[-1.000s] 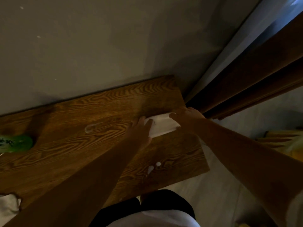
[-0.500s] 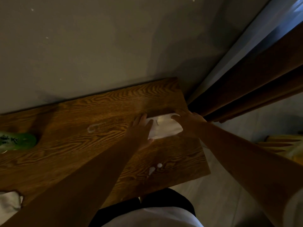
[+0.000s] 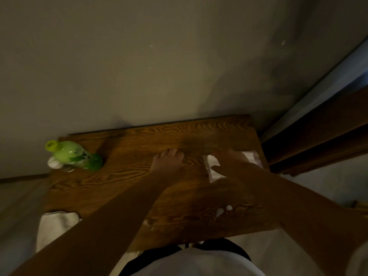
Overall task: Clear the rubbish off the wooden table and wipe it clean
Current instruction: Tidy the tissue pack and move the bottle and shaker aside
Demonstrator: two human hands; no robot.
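White wipe (image 3: 214, 172) lies flat at the wooden table's (image 3: 179, 216) right end, long axis running near-to-far. Looks thin, soft and light; best pinned flat under the palm. Right hand (image 3: 231, 163) presses on it, fingers spread. Left hand (image 3: 168, 161) rests flat on bare wood, empty. Green bottle (image 3: 73, 156) lies far left.

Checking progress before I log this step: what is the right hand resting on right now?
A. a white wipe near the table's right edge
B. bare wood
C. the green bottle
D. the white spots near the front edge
A: the right hand lies flat on the white wipe at the wooden table's right edge, far from the green bottle.
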